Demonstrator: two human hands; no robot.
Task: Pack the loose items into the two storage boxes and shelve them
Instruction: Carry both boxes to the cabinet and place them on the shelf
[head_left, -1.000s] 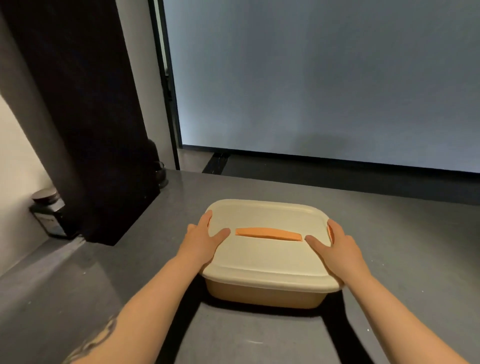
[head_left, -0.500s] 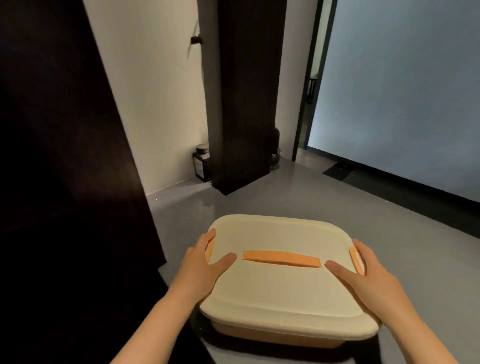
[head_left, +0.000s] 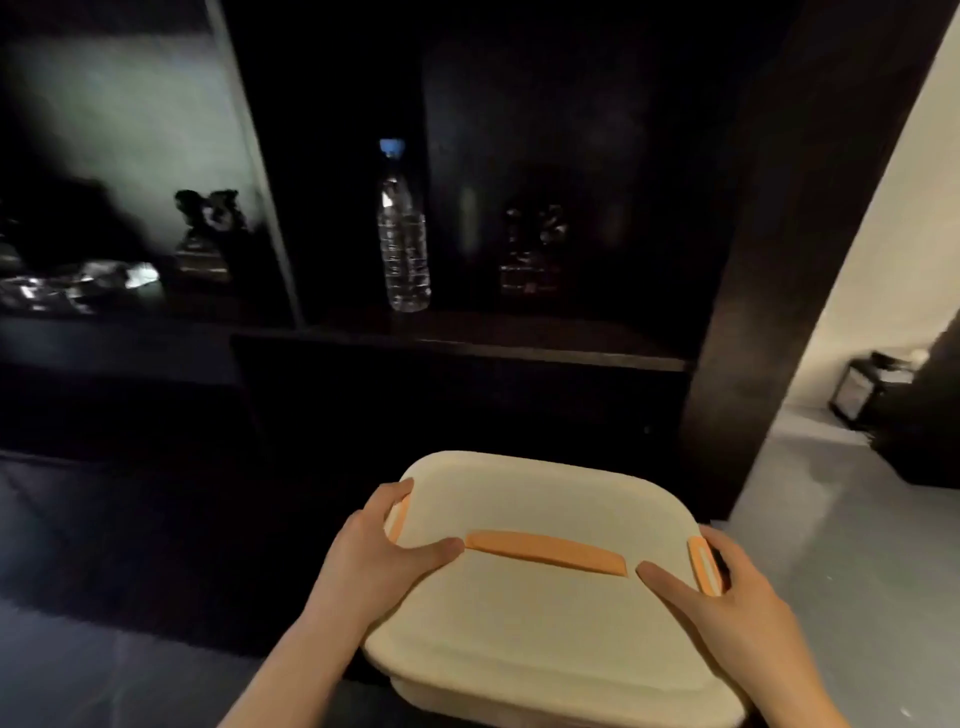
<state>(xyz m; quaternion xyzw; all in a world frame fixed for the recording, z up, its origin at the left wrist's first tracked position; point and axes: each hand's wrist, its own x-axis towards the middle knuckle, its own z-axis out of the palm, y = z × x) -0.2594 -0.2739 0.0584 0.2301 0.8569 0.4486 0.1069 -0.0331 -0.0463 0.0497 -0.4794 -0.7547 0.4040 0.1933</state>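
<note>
I carry a cream storage box (head_left: 545, 623) with its lid on, an orange handle strip across the top and orange clips at both ends. My left hand (head_left: 379, 561) grips its left end, thumb on the lid, fingers curled round the left clip. My right hand (head_left: 732, 597) grips the right end, thumb on the lid, fingers round the right clip. The box is held in the air in front of a dark shelf unit (head_left: 519, 348). What is inside the box is hidden.
On the dark shelf stand a clear plastic bottle (head_left: 402, 234) with a blue cap and dim dark objects (head_left: 535, 249). A left compartment holds a small figure (head_left: 208, 234) and shiny clutter (head_left: 78, 286). A dark upright panel (head_left: 769, 312) is at right, with grey floor (head_left: 831, 519) and a dark jar (head_left: 867, 389) beyond.
The view has swung left from the pale wall and doorway to the dark shelf unit. The box stays in both hands, with the same grip, and is now close to the shelf.
</note>
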